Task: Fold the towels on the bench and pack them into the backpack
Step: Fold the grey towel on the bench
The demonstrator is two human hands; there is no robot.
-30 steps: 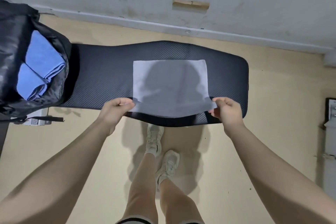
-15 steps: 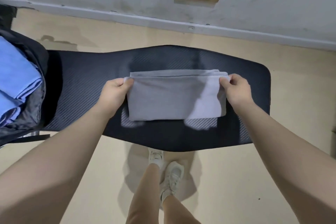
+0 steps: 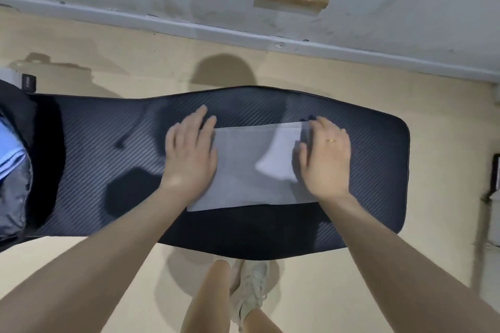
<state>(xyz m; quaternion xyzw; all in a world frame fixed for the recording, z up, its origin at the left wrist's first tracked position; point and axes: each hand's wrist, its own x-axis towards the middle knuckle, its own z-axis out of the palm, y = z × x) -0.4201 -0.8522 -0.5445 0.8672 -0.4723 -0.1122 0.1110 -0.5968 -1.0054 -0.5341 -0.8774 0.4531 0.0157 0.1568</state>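
A grey towel (image 3: 249, 167), folded in half, lies flat on the middle of the black padded bench (image 3: 108, 143). My left hand (image 3: 190, 153) rests flat on its left end with straight fingers, partly on the bench. On its right end my right hand (image 3: 326, 158) presses flat, a ring on one finger. The black backpack (image 3: 19, 192) stands open at the bench's left end, cut off by the frame edge. Folded blue towels (image 3: 9, 151) show inside it.
The bench stands on a beige floor, with a pale wall and its baseboard (image 3: 270, 38) behind it. My legs and pale shoes (image 3: 251, 292) are below the bench's near edge. A dark object (image 3: 496, 170) sits at the right frame edge.
The towel's near edge was lifted and folded over to the far edge. Both hands let go of the corners and now lie flat on the folded towel's ends.
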